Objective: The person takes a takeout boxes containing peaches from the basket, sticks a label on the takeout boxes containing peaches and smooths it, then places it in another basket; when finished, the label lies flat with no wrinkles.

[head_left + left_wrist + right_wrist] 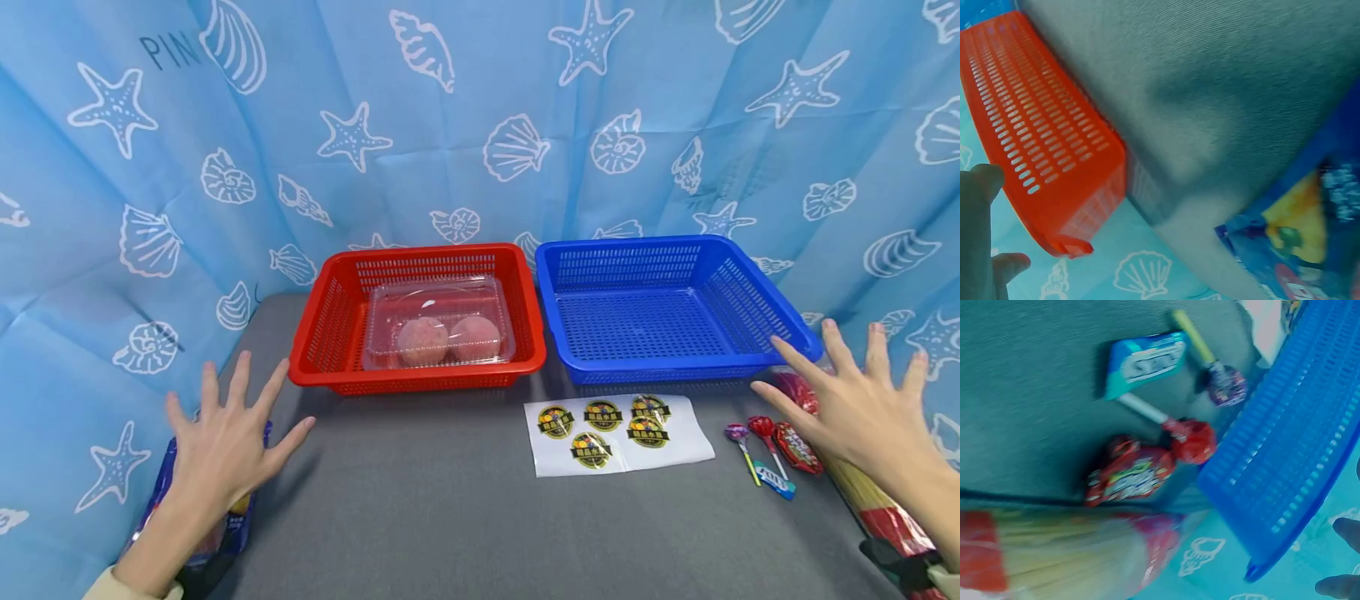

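My left hand (219, 450) is spread with straight fingers over the table's left side, above a blue printed bag (243, 512) and left of the red basket (420, 379). In that basket sits a clear plastic box (442, 296) with two round pinkish fruits (475, 337). My right hand (862, 400), fingers also spread, hovers at the right by the corner of the blue basket (675, 367). Close to it lie a purple lollipop (737, 432), a red lollipop (762, 427), a red candy packet (797, 448) and a small blue candy packet (775, 481). Neither hand holds anything.
A white sheet (543, 458) with several round stickers lies before the blue basket. Along the right edge, partly under my right arm, is a long pack of pale yellow sticks or noodles (1072, 550) with red ends. A blue shell-print curtain (450, 125) hangs around the grey table (420, 500).
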